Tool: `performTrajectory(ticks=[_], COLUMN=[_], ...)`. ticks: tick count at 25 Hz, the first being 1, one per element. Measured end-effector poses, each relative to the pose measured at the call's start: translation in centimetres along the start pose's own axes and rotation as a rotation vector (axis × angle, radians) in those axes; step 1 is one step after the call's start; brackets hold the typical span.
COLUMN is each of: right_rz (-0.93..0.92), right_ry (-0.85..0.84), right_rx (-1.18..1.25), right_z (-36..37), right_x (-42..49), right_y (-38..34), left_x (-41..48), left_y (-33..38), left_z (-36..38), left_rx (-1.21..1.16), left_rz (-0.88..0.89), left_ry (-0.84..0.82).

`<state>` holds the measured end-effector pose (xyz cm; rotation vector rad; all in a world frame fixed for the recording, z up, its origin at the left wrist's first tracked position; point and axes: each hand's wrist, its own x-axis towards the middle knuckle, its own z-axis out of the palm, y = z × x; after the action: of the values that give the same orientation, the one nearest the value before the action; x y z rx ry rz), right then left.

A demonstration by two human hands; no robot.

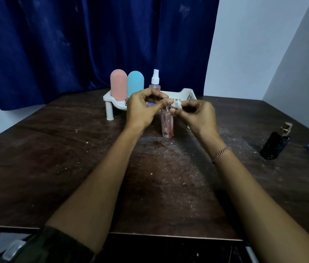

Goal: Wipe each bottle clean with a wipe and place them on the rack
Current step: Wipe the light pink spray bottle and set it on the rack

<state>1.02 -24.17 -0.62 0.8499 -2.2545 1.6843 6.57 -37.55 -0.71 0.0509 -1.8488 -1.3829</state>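
The dark surface point(55, 168) carries a white rack point(185, 93) at the far middle. On the rack stand a pink bottle point(118, 85), a blue bottle point(135, 83) and a spray bottle point(155, 80). A black bottle point(275, 147) stands at the right. In front of the rack a clear pink bottle point(167, 124) is upright. The grip of the left hand point(142, 109) holds its top, and the right hand point(199, 116) pinches a crumpled wipe point(176, 105) just beside it.

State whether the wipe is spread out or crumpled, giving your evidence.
Crumpled: the wipe is a small wad pinched by the right hand beside the top of the clear pink bottle.
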Motion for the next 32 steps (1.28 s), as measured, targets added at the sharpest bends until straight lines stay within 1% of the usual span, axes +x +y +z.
performTrajectory(ticks=[3, 8, 11, 15, 19, 21, 24, 26, 32], right_rz=[-0.033, -0.105, -0.080, -0.121, -0.110, -0.097, -0.105, -0.117, -0.189], right_ry=[-0.012, -0.108, -0.132, -0.033, 0.020, 0.042, 0.089, 0.107, 0.114], right_rx=[-0.012, 0.014, 0.070, -0.092, -0.106, -0.110, -0.159, -0.186, -0.250], right_z=[0.1, 0.3, 0.3, 0.5, 0.4, 0.5, 0.5, 0.6, 0.8], right_x=[0.0, 0.0, -0.2, 0.3, 0.2, 0.2, 0.2, 0.2, -0.1], right_y=[-0.2, 0.0, -0.2, 0.2, 0.2, 0.1, -0.1, -0.1, -0.1], left_x=[-0.2, -0.2, -0.1, 0.4, 0.8, 0.6, 0.3, 0.2, 0.2], left_y=[0.1, 0.1, 0.3, 0.5, 0.2, 0.4, 0.7, 0.7, 0.4], left_z=[0.2, 0.0, 0.0, -0.2, -0.5, -0.5, -0.3, -0.2, -0.2], left_rx=[0.024, 0.089, 0.166, 0.180, 0.153, 0.186, 0.332, 0.385, 0.335], left_rz=[0.012, 0.039, 0.046, -0.009, -0.021, -0.017, 0.036, 0.060, 0.071], left_ry=[0.018, 0.073, 0.067, -0.016, -0.133, -0.130, -0.067, -0.033, -0.014])
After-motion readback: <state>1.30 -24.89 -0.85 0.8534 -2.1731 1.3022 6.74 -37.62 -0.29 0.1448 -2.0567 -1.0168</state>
